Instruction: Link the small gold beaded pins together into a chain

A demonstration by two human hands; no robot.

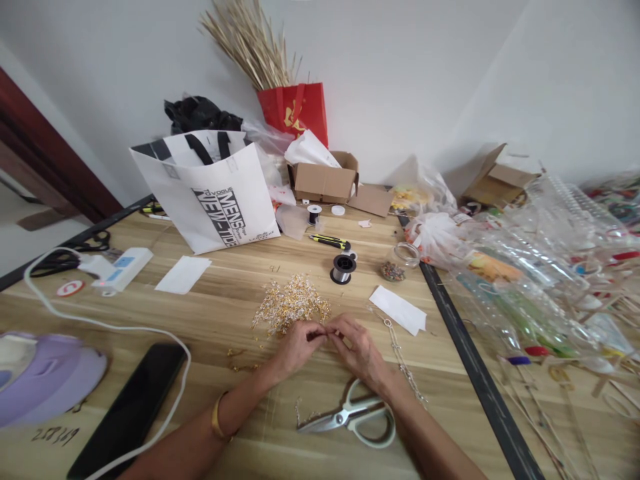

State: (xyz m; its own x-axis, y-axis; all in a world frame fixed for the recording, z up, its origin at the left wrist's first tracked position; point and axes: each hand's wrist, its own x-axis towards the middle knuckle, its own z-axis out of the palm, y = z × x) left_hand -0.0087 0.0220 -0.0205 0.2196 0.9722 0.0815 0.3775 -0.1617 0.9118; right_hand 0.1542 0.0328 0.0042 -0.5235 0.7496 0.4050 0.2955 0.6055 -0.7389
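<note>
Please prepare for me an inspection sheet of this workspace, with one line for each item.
Surface: pale wood-grain tabletop, partly covered.
Job's things: loose pile of small gold and clear pieces; silver beaded chain to its right; pale-handled metal scissors nearer the wearer.
Clutter: white printed shopping bag; flat black phone; heap of clear plastic packaging at right.
Hands: left hand and right hand, fingertips close together; anything pinched is too small to tell.
Cables: thin white cable curving along the phone's right side.
Surroundings: plain pale wall; red bag with dry stalks.
</note>
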